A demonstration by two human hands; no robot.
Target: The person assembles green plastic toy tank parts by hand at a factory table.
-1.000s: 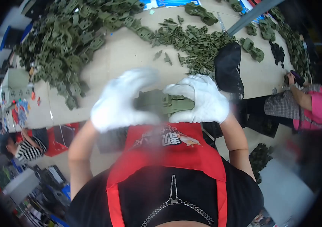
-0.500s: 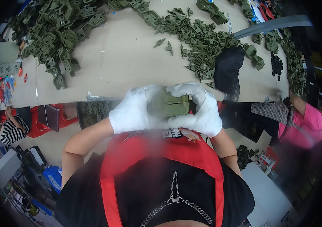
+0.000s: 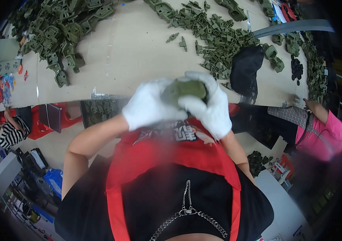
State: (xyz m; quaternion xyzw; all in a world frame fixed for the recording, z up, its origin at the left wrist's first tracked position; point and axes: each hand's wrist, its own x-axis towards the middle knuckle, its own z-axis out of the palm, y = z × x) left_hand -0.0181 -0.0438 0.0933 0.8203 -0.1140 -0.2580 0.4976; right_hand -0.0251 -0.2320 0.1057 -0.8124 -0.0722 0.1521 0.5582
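Note:
Both hands wear white gloves and meet in front of my chest, at the near edge of the table. Between them is an olive-green moulded plastic part (image 3: 191,89), slightly blurred. My left hand (image 3: 150,105) closes on its left side. My right hand (image 3: 213,105) wraps its right side, with fingers over the far edge and the thumb across the near face. The gloves hide much of the part's outline. Beyond it on the table lies a heap of small green plastic pieces (image 3: 223,40), with a black cloth bag (image 3: 245,72) beside it.
A big pile of green housings (image 3: 64,34) covers the table's left side. More green parts (image 3: 274,59) and small black pieces (image 3: 296,69) lie to the right. A grey strap (image 3: 293,27) arches over there. One person in stripes (image 3: 16,130) sits left, another in pink (image 3: 323,130) right.
My hands have lifted the green part slightly away from me and turned it, so another face shows. The right thumb has shifted onto its near face.

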